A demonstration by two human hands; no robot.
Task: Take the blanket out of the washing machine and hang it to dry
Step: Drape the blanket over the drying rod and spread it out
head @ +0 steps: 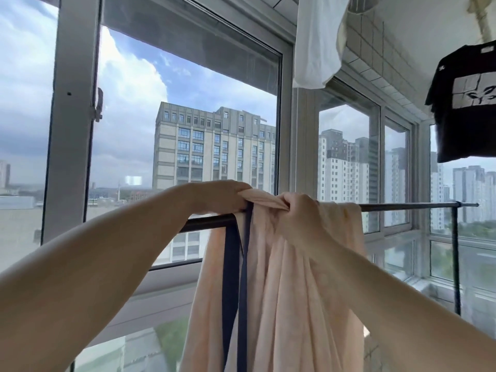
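A pale peach blanket (281, 285) with a dark blue edge strip (243, 277) hangs bunched over a dark metal drying rail (402, 205) in front of the balcony windows. My left hand (222, 196) grips the blanket's top fold at the rail. Just to its right, my right hand (300, 210) pinches a bunch of the same fold. A stretch of cloth is pulled taut between the two hands. The blanket's lower end runs out of the frame.
The rail's right part is bare as far as its upright post (455, 259). A white garment (316, 41) and a black printed T-shirt (467, 103) hang overhead at the right. Large windows (188, 124) stand close behind the rail.
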